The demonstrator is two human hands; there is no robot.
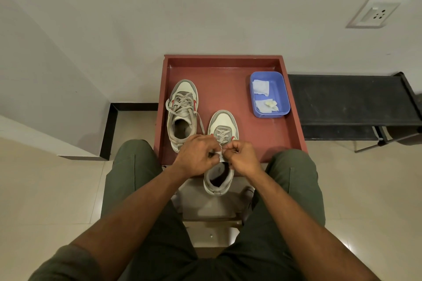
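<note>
Your left hand (pixel 196 155) and right hand (pixel 244 158) meet at lower centre of the frame, knuckles up and fingers curled tight. Each hand pinches one end of the lace (pixel 222 137) between thumb and fingertips, just below the last crossing. How the lace runs inside the left fist is hidden.

**Location.** The near shoe (pixel 223 121) lies at centre frame with its toe on the table (pixel 228 89), pointing toward the top of the frame. Its heel projects past the table's near edge, between your knees.

**Handling, lace.** Judge it soft, flat, limp and very light.
- It has no stiffness of its own, so it only transmits pull.
- Grip it close to the top eyelets, not at the tips, so that slack stays short and the pinch does not slip.
- Expect some drag through the eyelets.

**Handling, shoe.** Judge it light, with a pliable upper and a firmer sole.
- An uneven pull will likely slide or twist it on the smooth table, and the overhanging heel may tip.
- Pull both ends equally.
- If it must be steadied, take hold at the heel collar or the sole edge.

**Nearby items.** The second shoe (pixel 182 112), loosely laced, lies just left of the near shoe. The blue tub (pixel 270 115), holding cloths (pixel 261 87), sits at the table's right side, well apart.
</note>
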